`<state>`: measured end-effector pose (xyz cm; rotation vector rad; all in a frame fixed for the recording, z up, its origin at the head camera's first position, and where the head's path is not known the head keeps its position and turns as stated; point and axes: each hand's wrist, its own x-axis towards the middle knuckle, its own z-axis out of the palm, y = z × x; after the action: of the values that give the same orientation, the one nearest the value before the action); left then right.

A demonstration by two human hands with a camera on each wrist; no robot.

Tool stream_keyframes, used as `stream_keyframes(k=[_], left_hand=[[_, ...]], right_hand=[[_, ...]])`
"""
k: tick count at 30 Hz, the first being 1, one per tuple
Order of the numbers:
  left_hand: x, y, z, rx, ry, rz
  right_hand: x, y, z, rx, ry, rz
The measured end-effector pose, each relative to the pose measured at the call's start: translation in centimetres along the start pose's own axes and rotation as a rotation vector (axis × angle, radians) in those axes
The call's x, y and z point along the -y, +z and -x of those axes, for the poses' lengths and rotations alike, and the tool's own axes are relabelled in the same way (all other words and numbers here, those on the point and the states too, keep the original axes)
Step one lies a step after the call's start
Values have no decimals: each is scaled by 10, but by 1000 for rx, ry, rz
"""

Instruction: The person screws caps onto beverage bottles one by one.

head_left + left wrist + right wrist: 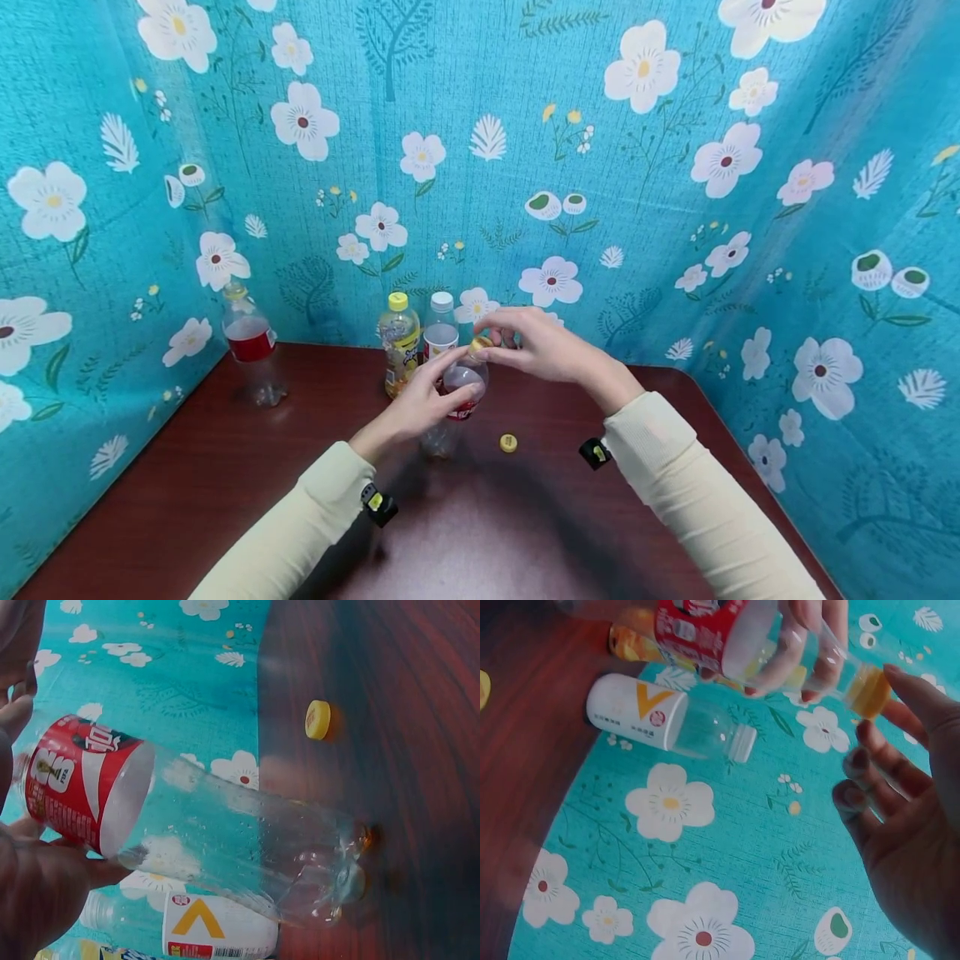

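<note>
A clear plastic bottle with a red label (71, 780) stands slightly tilted over the table in front of me. My left hand (427, 402) grips it around its upper part, fingers and thumb on either side. On the bottle's mouth sits a yellow cap (871, 693). The thumb and index finger of my right hand (542, 343) pinch that cap, while the other fingers are bent away from it. Another yellow cap (508, 442) lies loose on the table, to the right of the bottle's base.
Just behind the held bottle stand a yellow-capped bottle (400, 342) and a white-capped bottle (441, 333). A red-labelled bottle (252, 346) stands at the far left of the dark red table (600, 508). Blue flowered cloth (480, 167) encloses the back and sides.
</note>
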<state>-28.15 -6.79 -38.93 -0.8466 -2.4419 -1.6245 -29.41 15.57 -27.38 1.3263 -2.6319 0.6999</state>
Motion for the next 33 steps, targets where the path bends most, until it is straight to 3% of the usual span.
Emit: stream_keyframes(k=[4,8,12,17,22,26,33], left_hand=[[0,-4,-2,29,-10,1],[0,-5,-3,35,8,5],[-2,-4,-5,15,31,2],[-4,1,-7,-53,68,-5],[-5,10,-7,-127,111,-25],[-5,13,-3,-162,123,-48],[-3,9,1,-134,95,5]], right_hand=[[0,-6,-2,66,-9,-5],[-1,-6,-5,78,-36,-2],[1,-5,-7,36,-64,17],[6,-2,-10,-60,-76,73],[14,5,-10,-150,3,123],[20,12,-11,-163,89,123],[16,17,-11,-148,116,72]])
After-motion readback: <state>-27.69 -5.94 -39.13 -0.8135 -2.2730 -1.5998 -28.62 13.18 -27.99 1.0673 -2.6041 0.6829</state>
